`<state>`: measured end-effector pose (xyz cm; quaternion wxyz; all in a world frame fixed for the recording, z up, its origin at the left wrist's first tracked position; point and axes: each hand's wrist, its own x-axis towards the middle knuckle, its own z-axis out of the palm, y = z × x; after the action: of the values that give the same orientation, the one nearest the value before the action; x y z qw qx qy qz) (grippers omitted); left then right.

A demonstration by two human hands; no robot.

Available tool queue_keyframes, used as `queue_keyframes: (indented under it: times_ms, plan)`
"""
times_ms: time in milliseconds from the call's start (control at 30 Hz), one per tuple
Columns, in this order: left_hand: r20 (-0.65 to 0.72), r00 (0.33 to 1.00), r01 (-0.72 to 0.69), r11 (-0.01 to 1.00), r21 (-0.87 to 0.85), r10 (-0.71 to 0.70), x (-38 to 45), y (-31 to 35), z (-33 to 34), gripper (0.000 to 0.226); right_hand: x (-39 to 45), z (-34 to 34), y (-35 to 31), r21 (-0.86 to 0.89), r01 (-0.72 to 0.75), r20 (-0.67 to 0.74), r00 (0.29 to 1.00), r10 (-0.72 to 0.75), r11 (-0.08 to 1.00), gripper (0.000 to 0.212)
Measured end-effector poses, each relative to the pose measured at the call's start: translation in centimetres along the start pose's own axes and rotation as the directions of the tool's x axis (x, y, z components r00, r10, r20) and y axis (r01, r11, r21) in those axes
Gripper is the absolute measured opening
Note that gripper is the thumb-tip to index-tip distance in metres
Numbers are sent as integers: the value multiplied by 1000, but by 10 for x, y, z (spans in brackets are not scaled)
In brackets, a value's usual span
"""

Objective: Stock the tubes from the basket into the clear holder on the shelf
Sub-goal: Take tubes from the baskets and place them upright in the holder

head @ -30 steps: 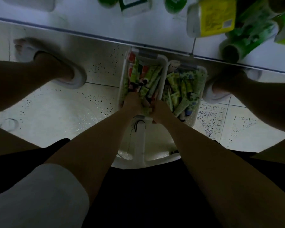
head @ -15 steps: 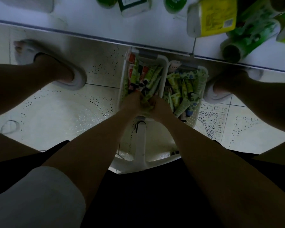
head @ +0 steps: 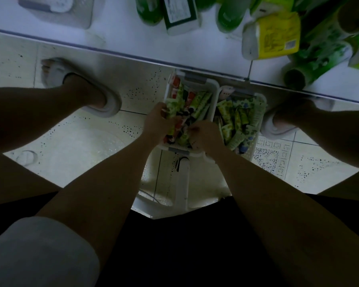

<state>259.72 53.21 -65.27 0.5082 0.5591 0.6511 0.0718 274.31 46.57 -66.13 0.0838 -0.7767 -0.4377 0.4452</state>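
Both hands in the left basket (head: 212, 84).
Our left hand (head: 157, 123) grips a bunch of tubes (head: 175, 118); our right hand (head: 205, 134) pinches tubes at the near end.

left arm: bare, stretched forward and down from lower left | left hand (head: 157, 124): fingers curled, thumb side up, gripping | right arm: bare, stretched forward and down from lower right | right hand (head: 205, 134): back toward camera, fingers curled under, grip contents unclear | hands near each other, not touching
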Motion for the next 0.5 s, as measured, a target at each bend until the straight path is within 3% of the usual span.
queue_keyframes:
  times_ms: [133, 233, 367, 433, 500]
  plan:
    - [-32, 999, 12, 996, -89, -15, -4, 11, -10, 48, 5, -19, -13, -67, 84, 6, 996, -84, 994, 22]
    - [-8, 1000, -29, 984, -176, 28, -8, 28, -19, 38, 0, -43, -24, -1, 112, 11, 994, -112, 994, 19]
    - [-19, 991, -130, 964, -234, 129, -16, 58, -38, 32, -11, -81, -45, 217, 72, 8, 997, -75, 973, 12]
    - [-26, 981, -193, 952, -237, 192, -20, 75, -51, 29, -17, -102, -59, 504, 72, 4, 996, -85, 861, 23]
    - [-18, 968, -247, 938, -242, 250, -24, 96, -66, 23, -27, -124, -73, 605, 103, 1, 991, -130, 790, 20]
